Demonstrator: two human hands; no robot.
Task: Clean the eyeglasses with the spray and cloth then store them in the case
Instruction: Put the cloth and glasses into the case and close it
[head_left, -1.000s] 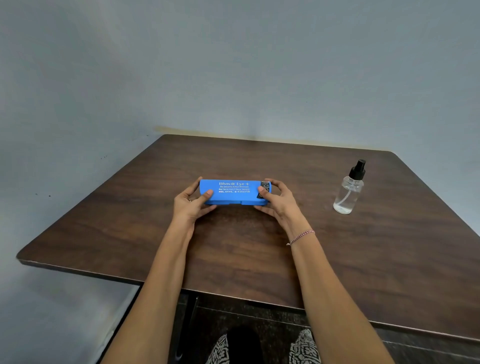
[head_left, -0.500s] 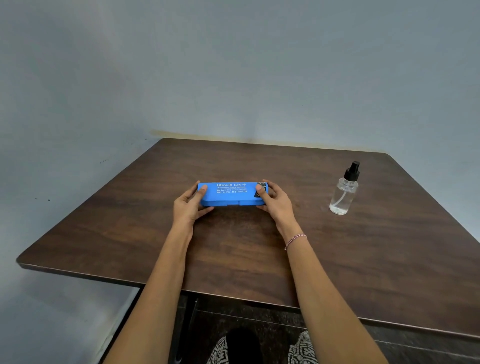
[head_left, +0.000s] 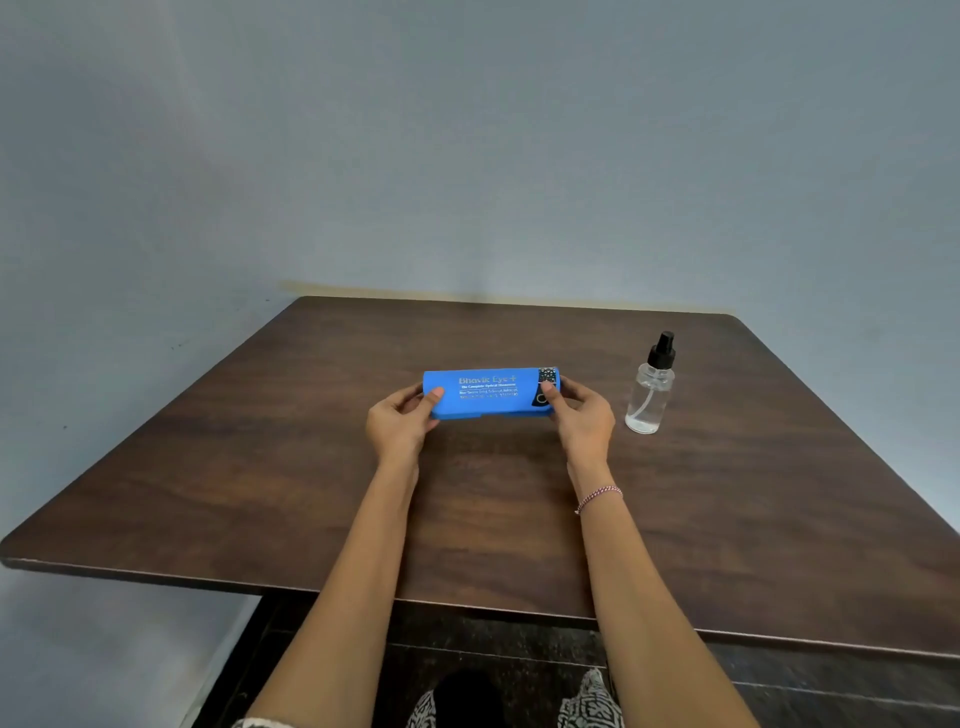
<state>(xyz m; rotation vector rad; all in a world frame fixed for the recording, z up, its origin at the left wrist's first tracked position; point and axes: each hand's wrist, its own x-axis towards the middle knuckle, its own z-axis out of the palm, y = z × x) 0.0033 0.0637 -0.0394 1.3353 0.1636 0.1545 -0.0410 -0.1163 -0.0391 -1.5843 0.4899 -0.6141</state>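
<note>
A closed blue eyeglass case (head_left: 488, 393) with gold lettering on its lid is held over the middle of the table. My left hand (head_left: 400, 428) grips its left end, thumb on the lid. My right hand (head_left: 582, 423) grips its right end, thumb on the black patterned patch. The case is tilted with its lid facing me. A clear spray bottle (head_left: 650, 392) with a black pump top stands upright to the right of my right hand. No eyeglasses or cloth are visible.
The dark wooden table (head_left: 311, 509) stands in a corner against a grey-blue wall (head_left: 467, 156). Its near edge runs across the lower view, with dark floor and my patterned trouser knees below it.
The case has been raised off the table and tipped so its lid faces me. Both hands keep their hold on its ends. The view has shifted slightly.
</note>
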